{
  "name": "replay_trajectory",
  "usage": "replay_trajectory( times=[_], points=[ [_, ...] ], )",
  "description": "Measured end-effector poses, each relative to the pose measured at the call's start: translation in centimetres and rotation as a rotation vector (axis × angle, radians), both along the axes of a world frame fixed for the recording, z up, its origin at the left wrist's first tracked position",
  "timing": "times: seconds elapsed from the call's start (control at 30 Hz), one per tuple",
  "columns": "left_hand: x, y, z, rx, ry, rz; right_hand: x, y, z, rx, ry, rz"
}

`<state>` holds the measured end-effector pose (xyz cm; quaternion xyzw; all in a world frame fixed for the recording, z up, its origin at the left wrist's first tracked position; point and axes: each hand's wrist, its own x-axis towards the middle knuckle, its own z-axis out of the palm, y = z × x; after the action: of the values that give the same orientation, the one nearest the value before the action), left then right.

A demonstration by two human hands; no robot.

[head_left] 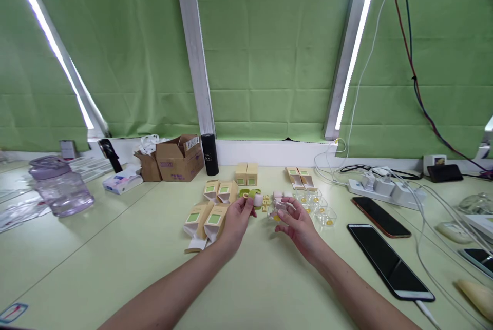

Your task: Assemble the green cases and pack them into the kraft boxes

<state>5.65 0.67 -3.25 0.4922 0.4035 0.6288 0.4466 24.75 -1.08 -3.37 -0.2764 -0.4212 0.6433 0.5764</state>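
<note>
Two hands meet near the middle of the pale green tabletop (115, 248) in my one head view. My left hand (236, 219) is partly curled, its thumb and fingertips pinching a small pinkish-white cap (258, 200) lifted just above the surface. My right hand (296, 225) sits just beside it, fingers loosely bent around a small clear plastic cup (276, 213) with a yellow piece in it; I cannot tell how firmly it is gripped. Between the two hands, just beyond the fingertips, lie a green ring-shaped piece (249, 193) and a few tiny yellow squares (265, 200). To the left of my left hand, touching its wrist side, are open tan cartons with green labels (204, 219), and more stand beyond it. Past my right hand sits a cluster of clear cups (319, 207), each with a yellow dot inside. Well to the right of that hand lie two dark phones (389, 260) and a white power strip (385, 189) with cables. Far left of my left hand stand a clear purple-tinted jar (59, 186) and a brown cardboard box (177, 158), with a black cylinder (210, 154) beside the box.
</note>
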Motion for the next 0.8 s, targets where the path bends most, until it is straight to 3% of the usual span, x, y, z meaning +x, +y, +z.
replay_trajectory(
  times=[0.2,0.8],
  points=[
    [0.1,-0.3,0.3,0.017,0.033,0.006,-0.2,0.0,0.1,0.031,-0.051,-0.006],
    [0.5,-1.0,1.1,0.043,0.106,-0.019,-0.4,-0.1,0.2,-0.037,0.061,0.121]
  ],
)
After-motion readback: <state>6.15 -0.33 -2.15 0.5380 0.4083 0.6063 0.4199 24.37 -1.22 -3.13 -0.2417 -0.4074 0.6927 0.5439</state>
